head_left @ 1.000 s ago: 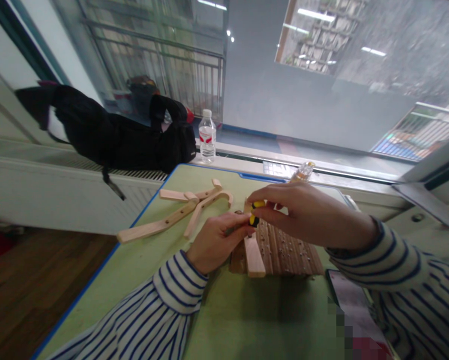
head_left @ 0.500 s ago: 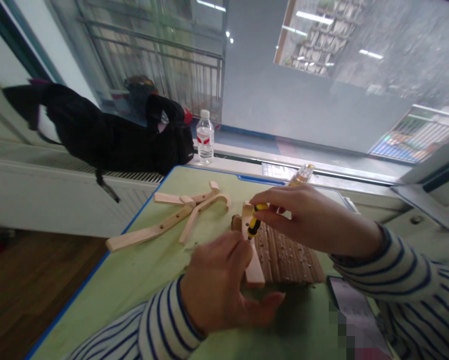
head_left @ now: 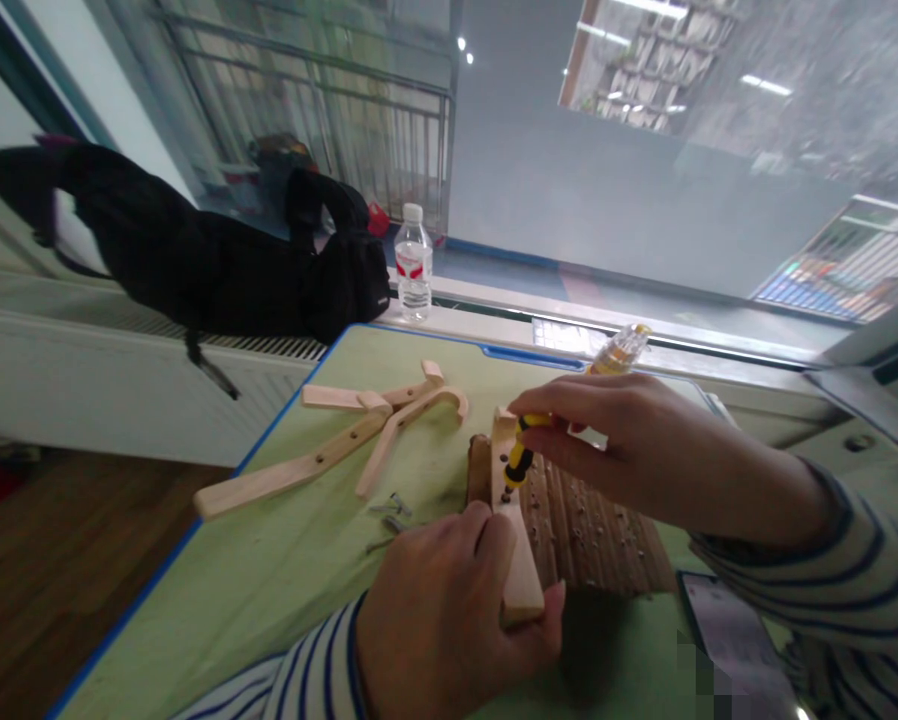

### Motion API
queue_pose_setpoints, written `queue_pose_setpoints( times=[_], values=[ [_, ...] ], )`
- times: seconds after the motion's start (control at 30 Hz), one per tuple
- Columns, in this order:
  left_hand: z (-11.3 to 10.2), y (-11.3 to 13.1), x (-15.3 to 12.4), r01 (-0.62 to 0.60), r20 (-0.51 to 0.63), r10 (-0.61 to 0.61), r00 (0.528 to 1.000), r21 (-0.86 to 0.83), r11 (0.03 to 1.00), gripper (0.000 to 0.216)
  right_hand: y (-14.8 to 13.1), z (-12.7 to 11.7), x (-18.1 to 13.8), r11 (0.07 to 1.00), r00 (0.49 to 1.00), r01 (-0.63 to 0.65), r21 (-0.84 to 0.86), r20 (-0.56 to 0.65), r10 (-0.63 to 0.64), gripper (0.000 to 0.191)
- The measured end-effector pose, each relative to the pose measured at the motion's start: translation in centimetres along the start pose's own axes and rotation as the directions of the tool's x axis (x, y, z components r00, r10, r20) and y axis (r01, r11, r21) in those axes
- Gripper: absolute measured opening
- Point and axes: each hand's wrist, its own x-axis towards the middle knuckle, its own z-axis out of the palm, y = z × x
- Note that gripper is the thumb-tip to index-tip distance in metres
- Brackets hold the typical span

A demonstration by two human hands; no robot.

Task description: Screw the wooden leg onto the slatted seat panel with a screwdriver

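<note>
My right hand (head_left: 606, 430) grips a yellow-and-black screwdriver (head_left: 520, 462), its tip pointing down at a dark hole or screw in a pale wooden piece (head_left: 522, 560). That piece has a curved far end and lies along the left part of a ribbed brown corrugated board (head_left: 584, 520) dotted with small holes or fasteners. My left hand (head_left: 449, 600) is closed around the near end of the wooden piece, thumb at its near right edge. Several more curved wooden pieces (head_left: 299, 470) with dark holes lie to the left, and small metal screws (head_left: 395, 508) sit near my left hand.
The green table (head_left: 269, 590) has a blue edge. A phone (head_left: 734, 630) lies at the right. Behind my right hand is a clear container with a yellow top (head_left: 621, 350). A water bottle (head_left: 414, 265) and a black bag (head_left: 231, 260) stand by the window.
My left hand has shifted down and its thumb has closed in on the wooden piece's near end. Small screws beside it have come into view. The screwdriver stays at the piece.
</note>
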Motion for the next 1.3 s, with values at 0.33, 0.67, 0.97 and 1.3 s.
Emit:
queue_pose_setpoints(
  times=[0.33, 0.67, 0.97, 1.3],
  values=[
    [-0.2, 0.3, 0.2, 0.021, 0.025, -0.021, 0.999, -0.005, 1.0, 0.014, 0.3, 0.1, 0.0, 1.0, 1.0, -0.002, -0.021, -0.009, 0.002, 0.022],
    [-0.2, 0.2, 0.1, 0.043, 0.055, -0.042, 0.998, -0.021, 0.999, 0.018, 0.2, 0.3, 0.2, 1.0, 1.0, -0.002, -0.03, -0.001, 0.002, 0.023],
    [-0.8, -2.1, 0.8, 0.219, 0.13, -0.193, 0.973, -0.235, 0.947, 0.028, -0.1, 0.1, 0.3, 0.999, 0.999, 0.032, -0.021, 0.017, -0.031, 0.024],
    [1.5, -3.4, 1.9, 0.159, -0.111, -0.248, 0.962, -0.511, 0.845, 0.016, -0.6, -0.2, 0.0, 1.0, 0.997, 0.009, -0.009, 0.073, -0.009, 0.026]
  ],
)
